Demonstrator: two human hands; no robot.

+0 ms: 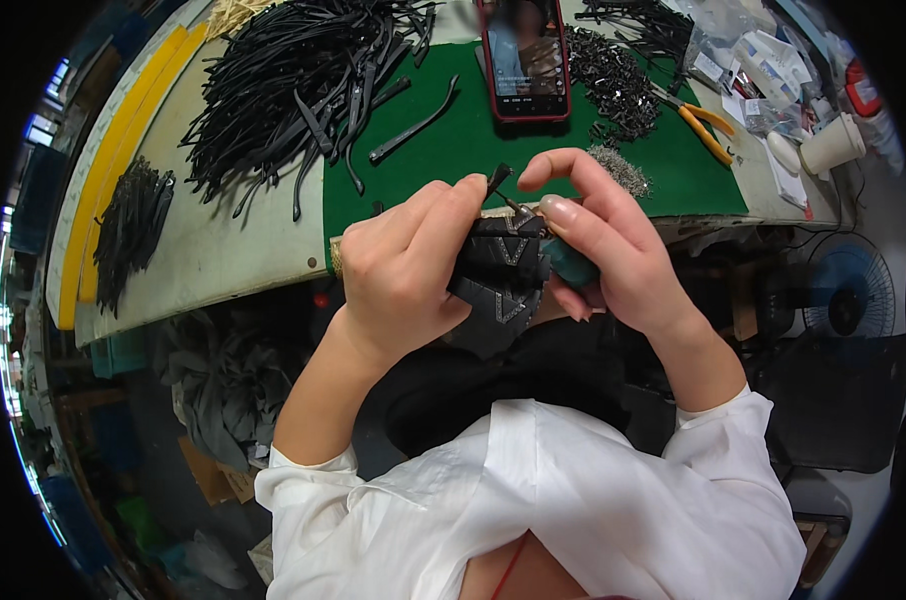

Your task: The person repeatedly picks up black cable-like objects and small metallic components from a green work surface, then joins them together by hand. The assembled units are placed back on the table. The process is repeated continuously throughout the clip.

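Observation:
My left hand (403, 260) is closed round several black eyeglass temples (498, 262), wide flat pieces with sparkling V-shaped patterns. A short black end (500, 176) pokes up past its thumb and index finger. Curled about the teal handle (571, 262) of what looks like a screwdriver, my right hand (613, 240) keeps its thumb and index finger apart above it. The thin metal shaft (514, 204) points left toward the black end by my left fingers. Whether its tip touches anything is too small to tell. Both hands are just off the table's front edge.
On the green mat (423, 160) lie a loose temple (413, 120), a phone (529, 60), small black parts (623, 85), tiny screws (621, 172) and orange-handled pliers (708, 130). A large heap of temples (273, 90) covers the back left. A white cup (831, 145) lies tipped at right.

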